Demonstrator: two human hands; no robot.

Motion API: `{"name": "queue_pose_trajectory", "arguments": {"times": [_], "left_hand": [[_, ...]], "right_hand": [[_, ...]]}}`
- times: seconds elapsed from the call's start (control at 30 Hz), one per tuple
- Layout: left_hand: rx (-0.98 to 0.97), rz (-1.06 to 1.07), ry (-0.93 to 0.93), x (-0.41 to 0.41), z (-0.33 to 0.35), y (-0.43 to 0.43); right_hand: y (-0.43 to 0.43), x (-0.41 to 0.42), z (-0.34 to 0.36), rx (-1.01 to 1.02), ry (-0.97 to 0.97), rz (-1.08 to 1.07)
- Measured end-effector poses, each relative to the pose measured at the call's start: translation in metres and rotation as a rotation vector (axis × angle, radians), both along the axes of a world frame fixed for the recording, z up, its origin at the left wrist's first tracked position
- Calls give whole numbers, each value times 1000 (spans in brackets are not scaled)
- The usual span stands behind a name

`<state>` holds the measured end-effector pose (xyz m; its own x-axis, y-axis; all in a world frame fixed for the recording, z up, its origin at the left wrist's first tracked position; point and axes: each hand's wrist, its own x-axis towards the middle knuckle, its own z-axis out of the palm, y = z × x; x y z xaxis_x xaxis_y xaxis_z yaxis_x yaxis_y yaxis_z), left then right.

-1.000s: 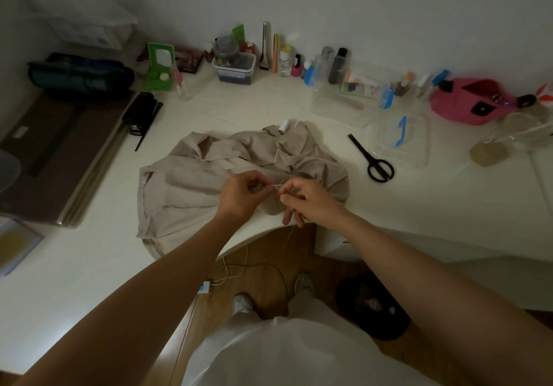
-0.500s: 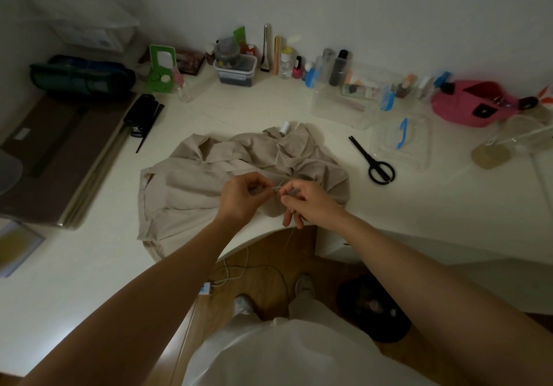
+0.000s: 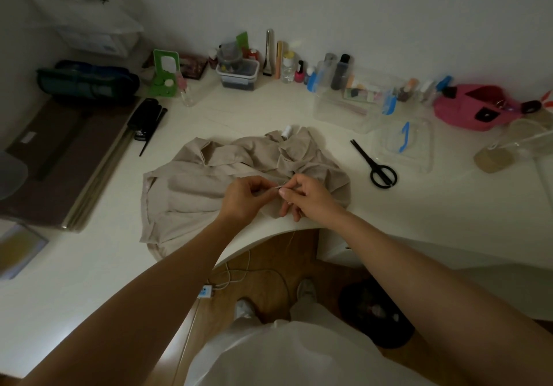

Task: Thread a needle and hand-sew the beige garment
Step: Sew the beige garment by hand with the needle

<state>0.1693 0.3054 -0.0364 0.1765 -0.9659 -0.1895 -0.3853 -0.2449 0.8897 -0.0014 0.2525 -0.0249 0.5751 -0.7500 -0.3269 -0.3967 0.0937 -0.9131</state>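
Hands (image 3: 244,198) (image 3: 308,198) on needle (image 3: 273,188), thread (image 3: 291,237); cluttered tub (image 3: 254,75)

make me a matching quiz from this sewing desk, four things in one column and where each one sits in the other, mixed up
Column one
1. black scissors
2. white thread spool
3. pink bag
4. black comb

Column two
a. left of the beige garment
b. at the garment's far edge
c. just right of the garment
d. far right, close to the wall

Pairs: 1-c, 2-b, 3-d, 4-a
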Motion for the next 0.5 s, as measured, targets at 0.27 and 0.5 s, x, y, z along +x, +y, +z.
{"name": "queue_pose_trajectory", "arguments": {"times": [0.27,0.5], "left_hand": [[-40,8,-63,-2,1,-4],[-34,17,-128,-1,6,-6]], "right_hand": [[-6,5,4,71,-56,-107],[-20,8,-1,-165,127,-164]]}}
